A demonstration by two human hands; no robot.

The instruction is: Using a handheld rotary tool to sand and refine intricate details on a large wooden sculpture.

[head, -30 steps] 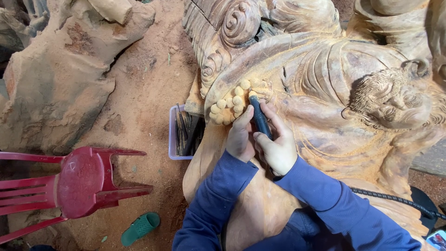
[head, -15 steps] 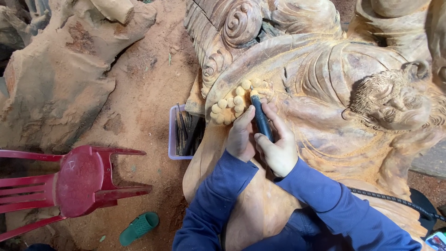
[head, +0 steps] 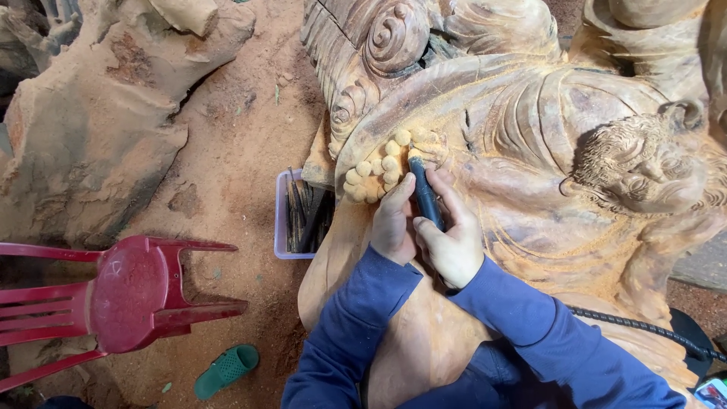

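Both hands are bunched on a dark pen-shaped rotary carving tool. The right hand is wrapped tight round its barrel; the left hand is curled close, fingers pressed against the tool and the wood to steady it. The tip sits at twelve o'clock from the knuckles, on a cluster of pale carved beads on the big wooden figure sculpture.

The beads look small and close-packed, so I'd judge a skid of the tip could nick a neighbouring bead or the left fingers right beside it. The black flexible shaft trails off at four o'clock; a tug there might jerk the tool. A tray of chisels lies at nine o'clock, a red plastic stool beyond.
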